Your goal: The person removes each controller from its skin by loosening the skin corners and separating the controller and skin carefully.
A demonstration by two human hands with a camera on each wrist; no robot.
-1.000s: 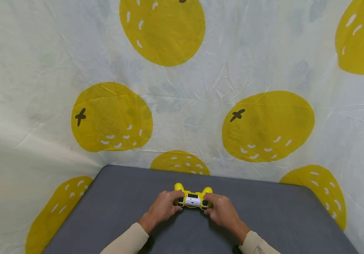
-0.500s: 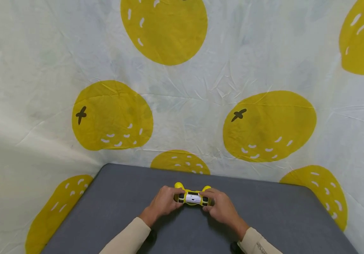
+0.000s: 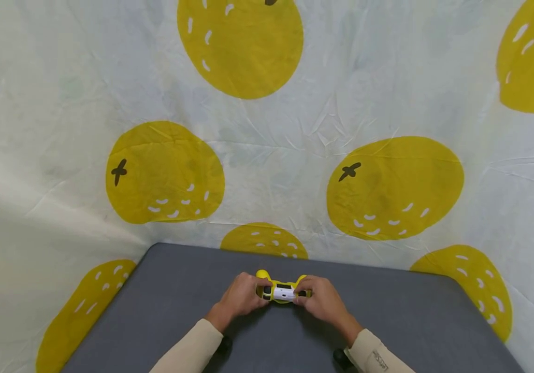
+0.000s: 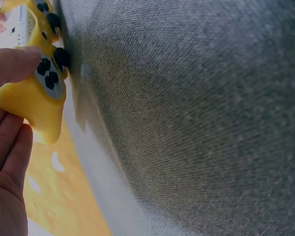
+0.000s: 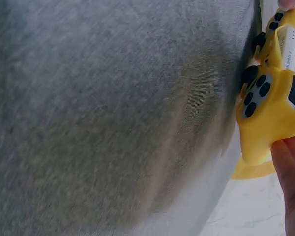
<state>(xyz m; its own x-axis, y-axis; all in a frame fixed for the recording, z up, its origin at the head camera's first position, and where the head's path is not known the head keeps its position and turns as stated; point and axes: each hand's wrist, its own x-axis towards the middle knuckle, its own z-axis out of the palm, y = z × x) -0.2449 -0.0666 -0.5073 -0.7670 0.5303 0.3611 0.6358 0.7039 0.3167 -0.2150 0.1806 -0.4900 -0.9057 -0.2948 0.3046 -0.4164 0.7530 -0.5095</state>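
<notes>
A white game controller (image 3: 284, 294) in a yellow rubbery cover (image 5: 270, 120) is at mid-table, its grips pointing away from me. Its black thumbsticks face the grey tabletop, close against it in both wrist views. My left hand (image 3: 240, 296) grips the left end; in the left wrist view the thumb (image 4: 14, 64) presses near the button cluster and other fingers curl beneath the grip. At the right end, my right hand (image 3: 321, 300) pinches the controller by the shoulder buttons, fingertips at the white strip. In the right wrist view, its fingers (image 5: 290, 169) lie along the yellow grip.
The grey cloth-covered table (image 3: 178, 290) spreads around both hands. A white curtain (image 3: 276, 176) printed with large yellow fruit hangs behind it and along both sides. Beige sleeves (image 3: 189, 347) cover the forearms, with dark devices at the wrists.
The right hand has shifted left, its fingertips moving from the controller's outer end onto the white strip's edge. The controller has tilted slightly; the left hand keeps its hold.
</notes>
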